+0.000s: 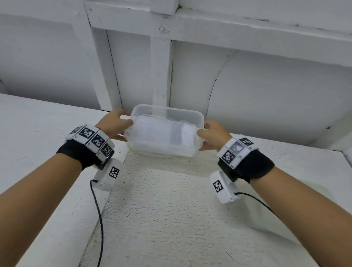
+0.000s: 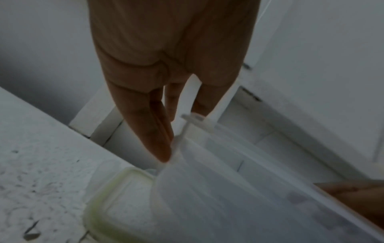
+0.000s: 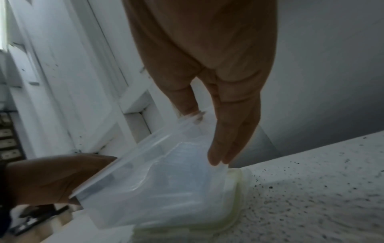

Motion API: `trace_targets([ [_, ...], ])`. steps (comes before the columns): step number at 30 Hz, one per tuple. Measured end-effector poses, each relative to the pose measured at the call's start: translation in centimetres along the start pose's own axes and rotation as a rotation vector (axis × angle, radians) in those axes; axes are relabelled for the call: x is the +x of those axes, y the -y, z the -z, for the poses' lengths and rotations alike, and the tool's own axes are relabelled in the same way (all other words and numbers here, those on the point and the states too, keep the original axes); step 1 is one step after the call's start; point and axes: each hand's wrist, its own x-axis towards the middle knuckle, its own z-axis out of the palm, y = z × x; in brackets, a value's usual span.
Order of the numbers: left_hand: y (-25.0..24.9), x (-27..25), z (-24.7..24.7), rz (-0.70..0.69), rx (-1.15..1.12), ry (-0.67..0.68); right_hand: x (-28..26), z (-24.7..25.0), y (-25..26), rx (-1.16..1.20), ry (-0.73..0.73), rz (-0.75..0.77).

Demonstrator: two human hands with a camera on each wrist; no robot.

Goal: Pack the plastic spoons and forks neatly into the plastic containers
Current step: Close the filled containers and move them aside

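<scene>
A clear plastic container (image 1: 165,130) sits at the far edge of the table, held between both hands. My left hand (image 1: 116,121) grips its left end, thumb over the rim and fingers down the side wall. My right hand (image 1: 210,133) grips the right end the same way. In the wrist views the container (image 2: 228,189) (image 3: 155,180) is tilted and raised over a lid with a pale yellow-green rim (image 2: 116,197) (image 3: 234,197) lying flat on the table. Hazy white clear-plastic shapes fill the container; I cannot tell what they are. No loose spoons or forks show.
The rough white table top (image 1: 166,215) stretches toward me. A smoother white ledge (image 1: 26,134) runs along the left and another (image 1: 313,162) along the right. White wooden panels and posts (image 1: 160,70) rise just behind the container. Black cables hang from both wrist cameras.
</scene>
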Motion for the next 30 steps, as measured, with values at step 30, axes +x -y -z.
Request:
trace_targets([
  [30,2.2,1.8,1.1,0.055,0.355,0.072,2.1,2.7,1.2,-0.218,0.223,-0.191],
])
